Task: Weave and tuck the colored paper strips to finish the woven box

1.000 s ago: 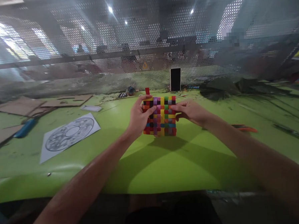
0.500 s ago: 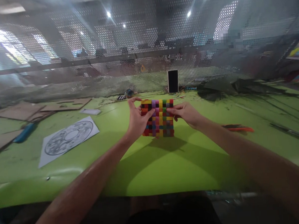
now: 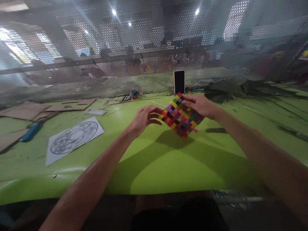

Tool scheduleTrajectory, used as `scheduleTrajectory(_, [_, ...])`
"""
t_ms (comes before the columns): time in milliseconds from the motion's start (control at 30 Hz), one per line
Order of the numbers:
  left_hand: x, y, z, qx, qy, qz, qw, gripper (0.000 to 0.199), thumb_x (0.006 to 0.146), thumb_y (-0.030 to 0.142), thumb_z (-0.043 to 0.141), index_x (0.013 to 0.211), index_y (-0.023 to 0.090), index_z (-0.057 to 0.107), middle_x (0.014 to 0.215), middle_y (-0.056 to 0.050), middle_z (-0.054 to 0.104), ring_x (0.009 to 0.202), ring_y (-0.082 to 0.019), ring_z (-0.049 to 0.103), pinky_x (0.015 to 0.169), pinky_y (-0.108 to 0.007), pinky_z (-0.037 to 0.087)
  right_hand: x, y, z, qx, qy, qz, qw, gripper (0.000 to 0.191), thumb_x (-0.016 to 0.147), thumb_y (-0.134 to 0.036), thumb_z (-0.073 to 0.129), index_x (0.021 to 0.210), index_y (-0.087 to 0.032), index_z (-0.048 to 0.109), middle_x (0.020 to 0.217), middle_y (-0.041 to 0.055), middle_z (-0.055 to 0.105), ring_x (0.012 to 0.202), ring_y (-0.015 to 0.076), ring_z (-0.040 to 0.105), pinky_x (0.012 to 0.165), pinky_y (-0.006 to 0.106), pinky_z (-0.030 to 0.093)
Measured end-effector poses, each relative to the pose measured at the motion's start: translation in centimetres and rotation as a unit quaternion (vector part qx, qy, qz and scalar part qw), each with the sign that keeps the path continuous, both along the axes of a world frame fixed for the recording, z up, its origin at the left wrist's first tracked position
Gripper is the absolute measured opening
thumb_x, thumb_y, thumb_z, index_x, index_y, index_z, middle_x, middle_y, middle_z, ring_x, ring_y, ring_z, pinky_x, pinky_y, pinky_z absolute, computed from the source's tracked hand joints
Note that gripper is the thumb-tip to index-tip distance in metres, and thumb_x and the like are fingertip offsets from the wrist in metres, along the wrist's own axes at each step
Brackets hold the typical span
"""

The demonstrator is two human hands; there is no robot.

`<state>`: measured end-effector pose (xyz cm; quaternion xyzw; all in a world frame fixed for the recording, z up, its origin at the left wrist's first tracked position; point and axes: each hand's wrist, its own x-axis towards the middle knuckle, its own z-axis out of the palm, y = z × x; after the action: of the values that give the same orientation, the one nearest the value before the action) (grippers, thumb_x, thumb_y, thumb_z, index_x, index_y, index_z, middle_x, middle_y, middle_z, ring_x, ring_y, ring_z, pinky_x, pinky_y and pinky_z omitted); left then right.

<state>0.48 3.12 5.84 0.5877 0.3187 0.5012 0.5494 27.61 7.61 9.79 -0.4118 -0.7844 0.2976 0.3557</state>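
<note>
A small square woven from many-coloured strips (image 3: 181, 118) is held above the green table, turned so that one corner points up. My right hand (image 3: 198, 106) is closed on its upper right edge, thumb on the near face and the other fingers mostly hidden behind. A pink strip end sticks out at its lower right. My left hand (image 3: 148, 118) is beside the left corner with its fingers apart and curved; whether a fingertip touches that corner I cannot tell.
A printed sheet with a ring pattern (image 3: 75, 136), a blue-handled tool (image 3: 31, 131) and cardboard pieces (image 3: 27, 111) lie left. A dark-screened device (image 3: 179, 82) stands by the perforated screen (image 3: 145, 54). Right are dark leaves (image 3: 225, 91) and a dark flat tool (image 3: 215, 130).
The woven square has turned from upright to corner-up and moved right. My left hand has let go of its face and opened; my right hand still holds it.
</note>
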Motion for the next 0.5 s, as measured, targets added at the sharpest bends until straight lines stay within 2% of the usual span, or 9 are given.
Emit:
scheduleTrajectory(67, [-0.1, 0.0, -0.1, -0.03, 0.06, -0.029, 0.997, 0.03, 0.09, 0.036, 0.07, 0.109, 0.013, 0.068, 0.097, -0.011, 0.074, 0.083, -0.02, 0.072, 0.072, -0.035, 0.064, 0.4, 0.0, 0.6, 0.047, -0.066, 0.045, 0.996, 0.029, 0.089, -0.048, 0.07, 0.099, -0.022, 0.08, 0.095, 0.0037, 0.078, 0.079, 0.0215, 0.066, 0.069, 0.031, 0.05])
scheduleTrajectory(133, [0.0, -0.3, 0.0, -0.029, 0.12, -0.083, 0.989, 0.043, 0.084, 0.033, 0.079, 0.121, 0.014, 0.066, 0.102, -0.012, 0.075, 0.086, -0.02, 0.074, 0.077, -0.035, 0.064, 0.2, -0.3, 0.9, 0.092, -0.113, 0.082, 0.986, 0.026, 0.092, -0.042, 0.066, 0.098, -0.021, 0.08, 0.093, 0.0045, 0.078, 0.079, 0.0214, 0.066, 0.07, 0.031, 0.048])
scheduleTrajectory(233, [0.2, -0.8, 0.0, -0.01, 0.162, -0.162, 0.973, 0.045, 0.08, 0.033, 0.084, 0.119, 0.014, 0.069, 0.118, -0.015, 0.074, 0.097, -0.022, 0.074, 0.084, -0.036, 0.063, -1.1, -1.2, 0.6, 0.165, -0.16, 0.11, 0.967, 0.023, 0.095, -0.036, 0.063, 0.097, -0.019, 0.078, 0.09, 0.0054, 0.077, 0.077, 0.0204, 0.065, 0.07, 0.031, 0.046])
scheduleTrajectory(300, [0.5, -1.0, -0.2, -0.019, 0.166, -0.183, 0.969, 0.043, 0.076, 0.03, 0.087, 0.114, 0.015, 0.072, 0.117, -0.013, 0.075, 0.099, -0.023, 0.073, 0.085, -0.036, 0.062, -2.1, -2.2, 0.6, 0.217, -0.178, 0.114, 0.953, 0.02, 0.095, -0.035, 0.065, 0.099, -0.019, 0.077, 0.088, 0.0059, 0.076, 0.077, 0.021, 0.065, 0.072, 0.033, 0.046])
scheduleTrajectory(400, [1.2, -1.0, -1.0, -0.043, 0.154, -0.144, 0.976, 0.035, 0.069, 0.026, 0.09, 0.099, 0.014, 0.075, 0.098, -0.01, 0.078, 0.086, -0.021, 0.074, 0.079, -0.035, 0.062, -2.6, -3.5, 1.5, 0.348, -0.151, 0.058, 0.923, 0.016, 0.095, -0.032, 0.064, 0.1, -0.021, 0.075, 0.093, 0.008, 0.074, 0.091, 0.0251, 0.065, 0.084, 0.039, 0.048])
scheduleTrajectory(500, [1.9, -0.6, -1.7, -0.072, 0.062, -0.028, 0.995, 0.028, 0.068, 0.021, 0.09, 0.089, 0.012, 0.074, 0.091, -0.009, 0.077, 0.078, -0.019, 0.072, 0.079, -0.035, 0.062, -1.6, -4.1, 3.2, 0.486, -0.038, -0.084, 0.869, 0.019, 0.1, -0.032, 0.055, 0.096, -0.024, 0.072, 0.096, 0.0082, 0.072, 0.099, 0.0246, 0.063, 0.095, 0.041, 0.047])
